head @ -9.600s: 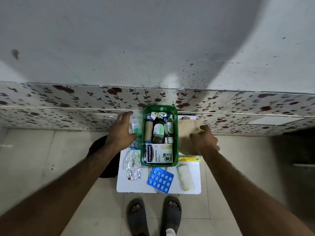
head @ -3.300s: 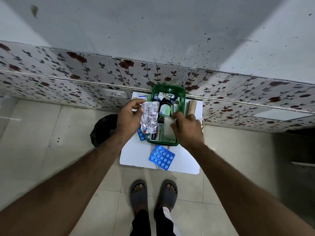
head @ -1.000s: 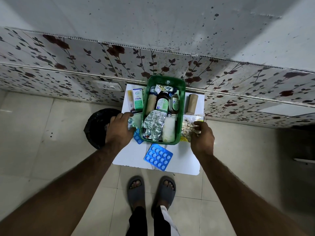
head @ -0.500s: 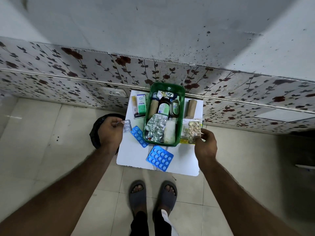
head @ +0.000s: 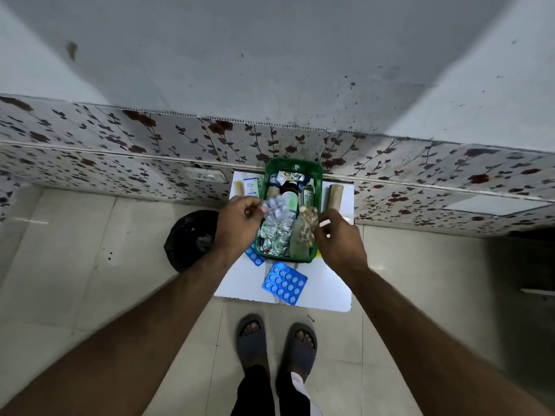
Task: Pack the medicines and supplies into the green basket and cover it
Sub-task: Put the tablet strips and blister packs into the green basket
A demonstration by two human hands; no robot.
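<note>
Hands each pinch a blister strip above my green basket on the white counter; floral wall panel behind.

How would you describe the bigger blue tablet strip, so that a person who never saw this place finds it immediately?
Find the small white table against the flowered wall, with the green basket on it. In front of the basket, nearest the person's feet, lies the blue blister strip, fully visible, with rows of round white tablets. The smaller blue strip is half hidden under the left hand.
</note>
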